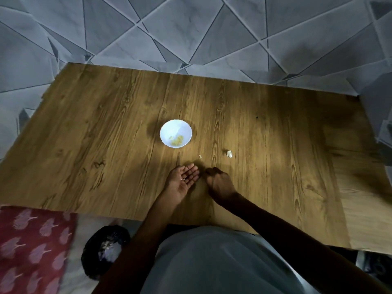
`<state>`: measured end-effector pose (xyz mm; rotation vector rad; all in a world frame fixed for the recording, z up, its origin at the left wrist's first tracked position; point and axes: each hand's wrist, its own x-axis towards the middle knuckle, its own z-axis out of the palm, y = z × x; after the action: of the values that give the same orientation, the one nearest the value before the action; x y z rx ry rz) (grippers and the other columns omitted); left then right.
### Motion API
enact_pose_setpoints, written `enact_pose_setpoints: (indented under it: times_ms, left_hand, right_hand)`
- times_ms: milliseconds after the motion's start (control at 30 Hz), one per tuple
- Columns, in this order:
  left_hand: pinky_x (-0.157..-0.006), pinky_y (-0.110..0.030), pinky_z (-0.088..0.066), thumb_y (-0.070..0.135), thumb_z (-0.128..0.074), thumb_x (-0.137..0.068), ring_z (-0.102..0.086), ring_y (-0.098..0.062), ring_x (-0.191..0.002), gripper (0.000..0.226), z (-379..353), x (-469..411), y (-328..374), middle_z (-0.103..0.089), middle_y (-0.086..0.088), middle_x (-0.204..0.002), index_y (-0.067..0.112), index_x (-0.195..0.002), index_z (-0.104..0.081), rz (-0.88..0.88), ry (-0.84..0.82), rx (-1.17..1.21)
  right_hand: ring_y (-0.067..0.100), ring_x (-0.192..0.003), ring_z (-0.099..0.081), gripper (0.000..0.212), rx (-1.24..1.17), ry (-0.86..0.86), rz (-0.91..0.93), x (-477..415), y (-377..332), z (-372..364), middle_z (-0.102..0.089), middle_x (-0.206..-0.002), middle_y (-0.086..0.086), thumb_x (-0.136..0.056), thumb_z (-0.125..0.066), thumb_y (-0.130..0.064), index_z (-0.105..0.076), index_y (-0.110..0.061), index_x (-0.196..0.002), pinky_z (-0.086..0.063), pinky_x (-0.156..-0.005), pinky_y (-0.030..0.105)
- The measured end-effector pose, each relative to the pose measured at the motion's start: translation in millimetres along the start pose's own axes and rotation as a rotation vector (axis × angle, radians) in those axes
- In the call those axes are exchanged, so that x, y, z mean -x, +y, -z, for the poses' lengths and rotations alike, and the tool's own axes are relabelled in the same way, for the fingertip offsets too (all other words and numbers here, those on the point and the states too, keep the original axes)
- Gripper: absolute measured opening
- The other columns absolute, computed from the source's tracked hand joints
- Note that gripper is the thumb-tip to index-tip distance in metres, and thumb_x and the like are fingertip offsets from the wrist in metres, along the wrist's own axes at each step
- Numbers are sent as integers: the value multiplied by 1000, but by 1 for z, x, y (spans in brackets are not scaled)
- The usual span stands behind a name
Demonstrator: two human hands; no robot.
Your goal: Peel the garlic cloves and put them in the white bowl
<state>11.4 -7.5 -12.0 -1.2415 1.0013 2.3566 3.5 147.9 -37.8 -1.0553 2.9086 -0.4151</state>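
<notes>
The small white bowl with a scalloped rim (171, 128) stands near the middle of the smooth, wood-grain laminate bench (84, 134). A little heap of pale yellow peeled cloves (177, 140) lies in its bottom, toward five o'clock. At about four o'clock from the bowl, and well apart from it, sits an off-white, crumpled-looking lump of garlic (229, 154). It is too small to tell whether this is an unpeeled clove or loose skin. A tiny pale fleck (200, 156) lies on the wood at five o'clock from the bowl, near the fingertips.

The left hand (183, 181) rests palm up at six o'clock from the bowl. Its fingers are straight and relaxed and grasp nothing, and a small white speck lies on the palm. The right hand (220, 184) is just beside it at three o'clock, back upward, with the fingers curled down onto the bench. I cannot tell whether they pinch anything.

I judge a clove to be very light, firm and rounded, under a dry, brittle, papery skin. Once bare it would be slick and a little sticky. It would be best pinched across its broad sides with the fingertips, and the skin started at the blunt root end. On this glossy surface it may skid if pushed. The bowl looks light and could slide if nudged.

Grey marble-look floor tiles (191, 28) in triangles lie beyond the bench at twelve o'clock. A red cloth with a pale leaf print (31, 251) and a dark round container of pale scraps (106, 251) lie at seven o'clock.
</notes>
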Motion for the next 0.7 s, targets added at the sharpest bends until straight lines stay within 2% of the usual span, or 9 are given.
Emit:
enact_pose_setpoints:
  times_ms: [67,167,200,267,300,367,500,600,700]
  left_hand:
    - [-94,-36,-45,18,-31,-104,-64,-23,-89,37,-1,0,1,-64,-16,-109,0,-104,-63,-14,6,-11]
    - [-89,-34,-49,19,-30,-104,-64,-23,-90,38,-4,1,1,-66,-16,-103,0,-101,-63,-24,35,-27]
    - [-81,-32,-52,19,-31,-104,-66,-23,-86,36,-5,2,1,-67,-15,-97,1,-99,-62,-18,36,-17]
    - [-57,-25,-54,18,-35,-102,-67,-19,-62,33,-9,4,-3,-69,-11,-74,4,-88,-61,21,27,12]
    - [-48,-21,-50,18,-38,-100,-63,-16,-50,32,-11,5,-4,-66,-8,-62,5,-81,-59,45,24,27]
    - [-45,-19,-46,16,-42,-98,-53,-12,-44,29,-16,6,-7,-58,-4,-54,7,-74,-57,73,21,52]
    - [-49,-20,-52,12,-42,-97,-60,-14,-49,25,-22,5,-8,-65,-7,-62,6,-79,-58,87,-17,92]
    - [-53,-23,-55,12,-39,-96,-66,-19,-55,33,-24,5,-7,-69,-11,-67,3,-78,-64,98,-30,112]
    - [-52,-23,-54,11,-34,-96,-63,-17,-46,49,-27,6,-8,-68,-14,-65,-2,-66,-70,113,-49,107]
  right_hand:
    - [25,-85,-69,22,-246,-49,-231,-6,2,3,-71,-96,10,-77,-70,1,-71,-7,-98,-56,-73,34]
    - [-2,-63,-65,18,-710,-40,-534,-18,1,22,-75,-83,1,-78,-70,3,-77,-11,-85,-51,-63,13]
    - [-3,-59,-64,16,-859,-32,-579,-21,-3,31,-75,-82,4,-80,-70,6,-77,-6,-86,-50,-60,11]
    - [5,-63,-69,16,-1072,-57,-588,-24,-12,45,-76,-82,9,-83,-66,11,-76,-1,-90,-56,-62,18]
    - [9,-67,-71,19,-1063,-56,-560,-25,-14,49,-76,-80,7,-82,-65,11,-76,-2,-89,-59,-64,22]
    - [8,-68,-71,20,-891,-28,-512,-27,-16,52,-76,-76,0,-76,-69,6,-78,-9,-85,-59,-67,24]
    - [3,-60,-65,17,-649,24,-440,-31,-20,56,-71,-67,-7,-69,-75,-6,-73,-22,-71,-54,-58,22]
    - [4,-60,-65,23,-658,36,-436,-28,-20,55,-70,-65,-7,-69,-70,-1,-71,-23,-70,-55,-59,26]
    - [7,-63,-68,26,-691,51,-408,-24,-18,57,-71,-68,-6,-69,-67,8,-74,-16,-75,-57,-61,27]
